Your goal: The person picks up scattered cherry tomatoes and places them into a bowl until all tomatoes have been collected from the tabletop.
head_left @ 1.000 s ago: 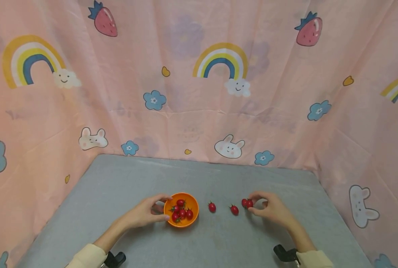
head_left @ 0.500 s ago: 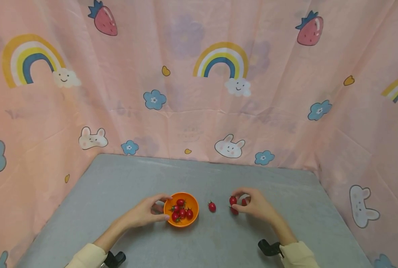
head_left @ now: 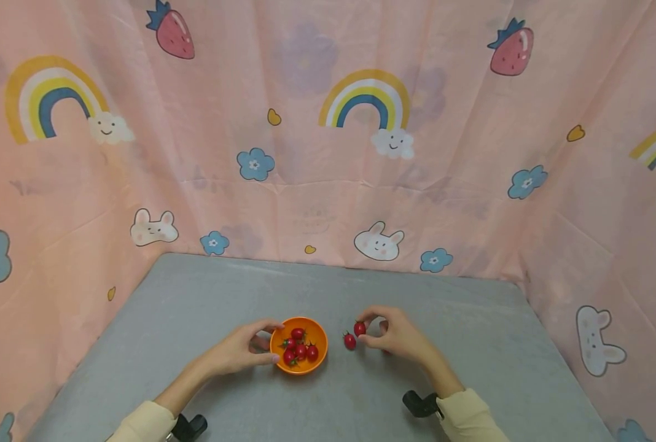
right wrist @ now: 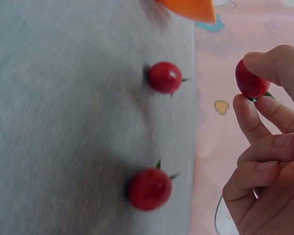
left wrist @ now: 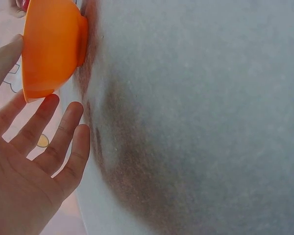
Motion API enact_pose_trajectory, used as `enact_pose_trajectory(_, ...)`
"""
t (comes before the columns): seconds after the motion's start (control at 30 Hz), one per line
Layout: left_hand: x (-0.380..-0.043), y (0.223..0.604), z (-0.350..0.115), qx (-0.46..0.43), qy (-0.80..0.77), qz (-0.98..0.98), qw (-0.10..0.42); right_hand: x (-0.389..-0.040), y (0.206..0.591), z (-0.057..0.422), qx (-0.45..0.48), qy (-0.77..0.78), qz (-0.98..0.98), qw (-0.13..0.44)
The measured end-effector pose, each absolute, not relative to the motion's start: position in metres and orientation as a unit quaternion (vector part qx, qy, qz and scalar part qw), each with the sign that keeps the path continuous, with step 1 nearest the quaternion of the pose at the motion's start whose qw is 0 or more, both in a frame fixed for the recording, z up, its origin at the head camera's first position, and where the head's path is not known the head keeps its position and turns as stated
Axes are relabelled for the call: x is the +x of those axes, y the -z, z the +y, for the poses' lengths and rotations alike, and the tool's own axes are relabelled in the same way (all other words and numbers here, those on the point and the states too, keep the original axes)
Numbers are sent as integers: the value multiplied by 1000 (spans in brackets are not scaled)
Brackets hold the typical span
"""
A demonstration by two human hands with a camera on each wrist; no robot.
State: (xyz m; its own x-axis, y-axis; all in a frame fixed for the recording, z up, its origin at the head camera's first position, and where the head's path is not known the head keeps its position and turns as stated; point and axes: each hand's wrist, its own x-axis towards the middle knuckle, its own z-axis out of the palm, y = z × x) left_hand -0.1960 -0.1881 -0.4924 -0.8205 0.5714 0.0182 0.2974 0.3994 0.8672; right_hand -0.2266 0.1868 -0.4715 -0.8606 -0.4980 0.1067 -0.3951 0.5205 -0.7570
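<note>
My left hand (head_left: 239,351) holds an orange bowl (head_left: 319,337) by its left side, thumb and a finger at the rim. In the left wrist view, the other fingers spread below the bowl (left wrist: 51,44). Several red cherry tomatoes (head_left: 300,351) lie inside it. My right hand (head_left: 397,334) pinches one cherry tomato (right wrist: 249,81) between thumb and fingertips, raised above the table, with the remaining fingers curled. On the table, one loose tomato (head_left: 350,341) sits between bowl and right hand. Another tomato (right wrist: 149,189) is mostly hidden behind that hand in the head view.
A grey table (head_left: 223,288) carries everything. Pink printed curtains (head_left: 306,215) hang along its back and sides. Black camera mounts (head_left: 419,404) are strapped at both wrists, below pale sleeves.
My right hand has moved left with the pinched tomato, passing over the loose ones toward the bowl. The left hand and bowl have stayed in place.
</note>
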Motion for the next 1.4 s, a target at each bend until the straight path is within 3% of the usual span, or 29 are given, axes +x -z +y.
enact_pose_trajectory(0.73, -195, 489, -186, 250, -468, 835, 146, -227, 471, 134, -311, 441, 837, 89)
enact_pose_trajectory(1.4, -196, 491, -187, 261, -464, 834, 142, -222, 471, 102, -306, 449, 830, 129)
